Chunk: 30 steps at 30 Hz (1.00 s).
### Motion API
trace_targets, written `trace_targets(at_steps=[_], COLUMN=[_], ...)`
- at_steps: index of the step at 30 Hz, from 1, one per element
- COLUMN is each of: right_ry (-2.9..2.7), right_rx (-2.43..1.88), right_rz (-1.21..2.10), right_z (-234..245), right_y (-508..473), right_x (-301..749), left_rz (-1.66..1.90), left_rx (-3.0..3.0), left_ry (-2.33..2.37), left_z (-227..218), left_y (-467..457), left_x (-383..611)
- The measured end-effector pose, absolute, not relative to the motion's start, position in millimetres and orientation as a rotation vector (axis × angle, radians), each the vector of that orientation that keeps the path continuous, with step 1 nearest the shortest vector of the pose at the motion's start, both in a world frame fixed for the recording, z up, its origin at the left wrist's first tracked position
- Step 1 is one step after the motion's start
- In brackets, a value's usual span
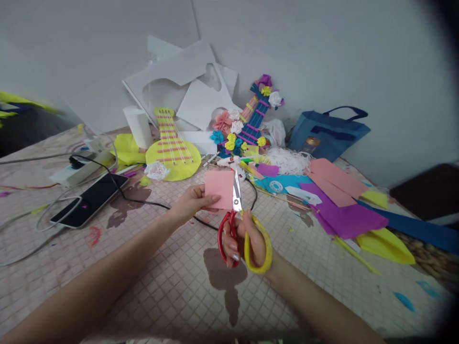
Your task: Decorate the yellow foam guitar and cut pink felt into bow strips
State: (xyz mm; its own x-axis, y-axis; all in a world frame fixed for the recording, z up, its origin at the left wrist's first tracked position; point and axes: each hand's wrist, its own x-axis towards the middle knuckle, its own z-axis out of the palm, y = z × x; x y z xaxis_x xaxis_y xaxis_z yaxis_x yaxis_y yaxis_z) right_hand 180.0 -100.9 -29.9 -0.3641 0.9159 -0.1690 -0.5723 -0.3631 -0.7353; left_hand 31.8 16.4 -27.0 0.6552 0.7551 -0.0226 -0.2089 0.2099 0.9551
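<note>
A small pink paper square (218,187) is pinched at its lower left between the thumb and fingers of my left hand (195,200). My right hand (247,241) grips scissors (236,203) with one red and one yellow handle loop, fingers through both loops. The blades point up along the square's right edge and look nearly closed; whether paper lies between them I cannot tell. Behind the square lies a white glue gun (229,162), partly covered. A yellow paper guitar (172,153) with white strings leans at the back, a crumpled white net-like piece (157,170) at its lower left.
A blue guitar (255,122) with paper flowers stands against white board offcuts (201,100). Pink sheets (337,179) and purple paper (347,220) lie right, near a blue bag (328,134). At left are a phone (89,200), a power strip (77,167) and a black cable (143,203).
</note>
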Motion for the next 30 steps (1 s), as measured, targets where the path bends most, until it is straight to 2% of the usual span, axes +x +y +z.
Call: trace_targets(at_steps=[10, 16, 20, 24, 25, 30], right_ry=[-0.714, -0.77, -1.127, -1.694, -1.76, -1.775], right_rx=[-0.686, -0.829, -1.372, -2.127, -2.267, -2.58], right_rz=[1.92, 1.758, 1.307, 0.346, 0.195, 0.073], right_z=[-29, -32, -26, -19, -18, -22], right_y=[-97, -87, -70, -59, -57, -58], right_x=[186, 195, 237, 297, 311, 369], left_rz=[0.65, 0.627, 0.792, 0.817, 0.795, 0.737], left_rx=[1.208, 1.163, 1.091, 1.27, 1.373, 1.655], left_ry=[0.592, 0.618, 0.85, 1.082, 1.137, 1.348], left_z=[-27, -30, -33, -40, -42, -50], left_y=[16, 25, 45, 66, 70, 81], left_x=[32, 27, 12, -1, -3, -7])
